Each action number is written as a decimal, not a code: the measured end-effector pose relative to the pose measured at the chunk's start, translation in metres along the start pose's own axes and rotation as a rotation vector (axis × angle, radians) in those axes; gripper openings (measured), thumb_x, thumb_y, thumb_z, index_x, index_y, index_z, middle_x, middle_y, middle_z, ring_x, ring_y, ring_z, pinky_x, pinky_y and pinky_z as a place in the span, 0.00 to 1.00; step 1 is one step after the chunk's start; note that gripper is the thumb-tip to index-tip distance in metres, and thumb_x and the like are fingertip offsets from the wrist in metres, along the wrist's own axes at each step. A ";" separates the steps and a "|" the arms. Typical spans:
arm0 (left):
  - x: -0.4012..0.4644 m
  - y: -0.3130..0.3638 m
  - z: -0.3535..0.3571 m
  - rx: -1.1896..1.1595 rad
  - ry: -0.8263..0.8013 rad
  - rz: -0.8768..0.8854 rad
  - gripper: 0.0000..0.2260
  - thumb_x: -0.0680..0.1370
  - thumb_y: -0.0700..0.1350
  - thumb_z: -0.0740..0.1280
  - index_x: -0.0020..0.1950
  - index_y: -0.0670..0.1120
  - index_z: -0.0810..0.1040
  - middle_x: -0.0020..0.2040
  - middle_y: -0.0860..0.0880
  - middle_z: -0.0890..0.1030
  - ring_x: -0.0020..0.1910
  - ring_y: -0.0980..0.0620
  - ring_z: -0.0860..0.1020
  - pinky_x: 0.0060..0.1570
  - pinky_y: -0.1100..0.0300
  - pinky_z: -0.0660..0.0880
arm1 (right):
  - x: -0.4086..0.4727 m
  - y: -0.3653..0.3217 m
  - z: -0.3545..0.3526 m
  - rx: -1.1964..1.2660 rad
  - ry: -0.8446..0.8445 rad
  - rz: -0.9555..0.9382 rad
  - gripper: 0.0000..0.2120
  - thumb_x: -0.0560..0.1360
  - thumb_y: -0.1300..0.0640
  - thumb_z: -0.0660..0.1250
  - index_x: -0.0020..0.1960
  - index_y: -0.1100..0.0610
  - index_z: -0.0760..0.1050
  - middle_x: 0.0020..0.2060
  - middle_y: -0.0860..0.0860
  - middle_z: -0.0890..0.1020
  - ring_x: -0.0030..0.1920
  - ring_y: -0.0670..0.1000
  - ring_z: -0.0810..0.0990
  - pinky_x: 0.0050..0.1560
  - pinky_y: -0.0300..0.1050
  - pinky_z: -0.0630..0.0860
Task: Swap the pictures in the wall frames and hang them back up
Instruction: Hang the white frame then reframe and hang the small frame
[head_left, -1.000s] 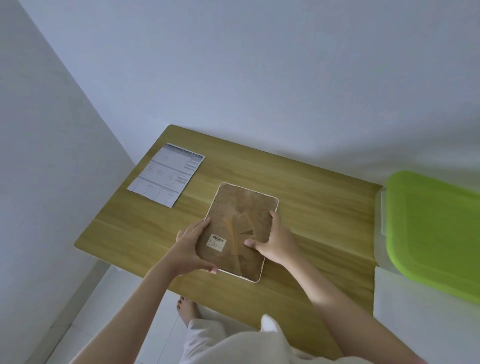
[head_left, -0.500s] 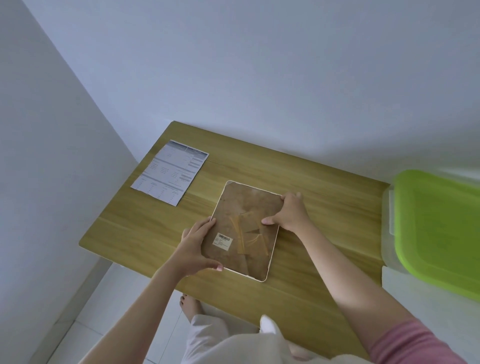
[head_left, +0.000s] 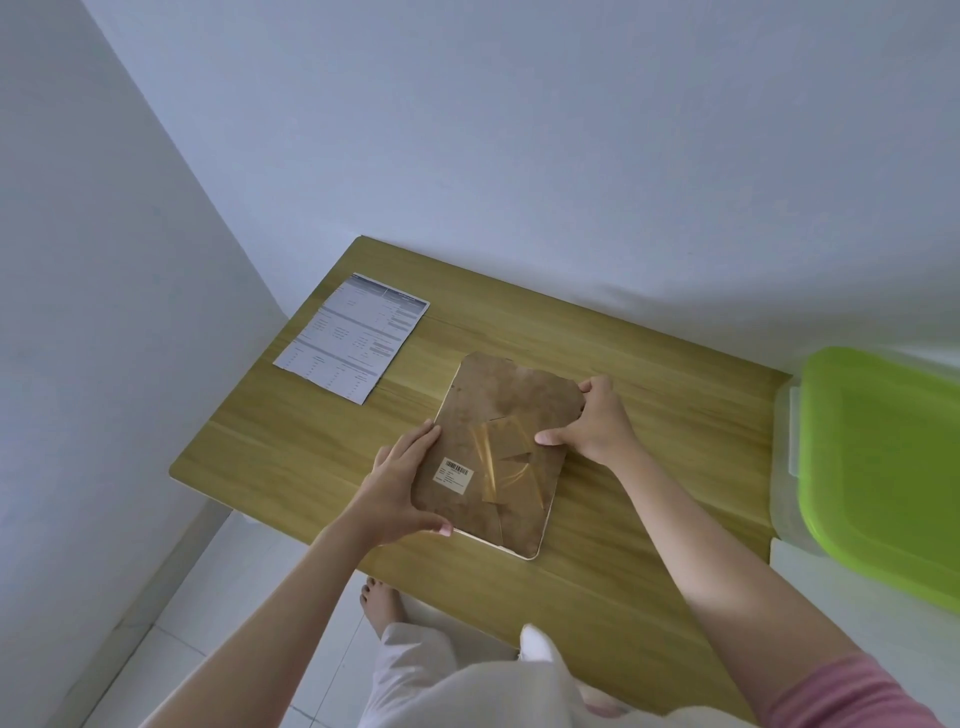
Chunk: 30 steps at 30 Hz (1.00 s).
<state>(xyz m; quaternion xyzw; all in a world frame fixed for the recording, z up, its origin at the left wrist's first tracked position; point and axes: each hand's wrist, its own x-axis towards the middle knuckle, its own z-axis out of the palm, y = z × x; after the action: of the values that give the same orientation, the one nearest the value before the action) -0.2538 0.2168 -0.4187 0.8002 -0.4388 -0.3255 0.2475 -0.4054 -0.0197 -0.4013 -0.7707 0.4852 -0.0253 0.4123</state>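
Our right hand (head_left: 597, 422) has moved up to the frame (head_left: 496, 452)'s far right corner, fingers curling round its lifting brown backing; our left hand (head_left: 400, 480) grips the frame's left edge mid-table (head_left: 291, 441), so the backing is likely coming out.

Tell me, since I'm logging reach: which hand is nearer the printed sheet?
Left. The left hand grips the frame's left edge, on the side facing the printed sheet; the right hand holds the frame's far right edge, farther away.

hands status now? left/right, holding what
Left hand: grips the left edge of the face-down picture frame, thumb curled at its near edge.
Right hand: grips the backing board at the frame's far right corner, which looks lifted.
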 end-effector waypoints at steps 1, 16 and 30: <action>0.000 0.000 0.000 0.005 0.002 0.000 0.58 0.55 0.58 0.80 0.76 0.57 0.50 0.69 0.70 0.49 0.64 0.60 0.53 0.69 0.51 0.56 | -0.001 0.002 0.000 0.015 -0.001 -0.019 0.41 0.54 0.50 0.83 0.57 0.55 0.61 0.55 0.52 0.71 0.54 0.52 0.72 0.47 0.44 0.70; -0.005 0.001 0.008 0.004 0.141 0.036 0.58 0.53 0.54 0.81 0.74 0.60 0.51 0.65 0.62 0.60 0.60 0.55 0.61 0.64 0.55 0.64 | -0.071 0.025 0.033 0.391 0.148 -0.147 0.33 0.68 0.61 0.75 0.69 0.48 0.65 0.42 0.47 0.78 0.40 0.44 0.78 0.39 0.33 0.75; 0.004 0.014 -0.016 0.057 0.119 -0.064 0.54 0.57 0.51 0.78 0.75 0.60 0.48 0.66 0.60 0.59 0.61 0.53 0.58 0.67 0.45 0.64 | -0.095 0.020 0.068 0.342 0.237 -0.179 0.30 0.68 0.61 0.75 0.67 0.52 0.70 0.41 0.43 0.78 0.40 0.42 0.78 0.43 0.28 0.71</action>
<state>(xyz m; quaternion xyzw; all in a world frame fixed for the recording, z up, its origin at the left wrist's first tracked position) -0.2483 0.2083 -0.3996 0.8384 -0.4066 -0.2726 0.2396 -0.4402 0.0907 -0.4253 -0.7210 0.4486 -0.2342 0.4733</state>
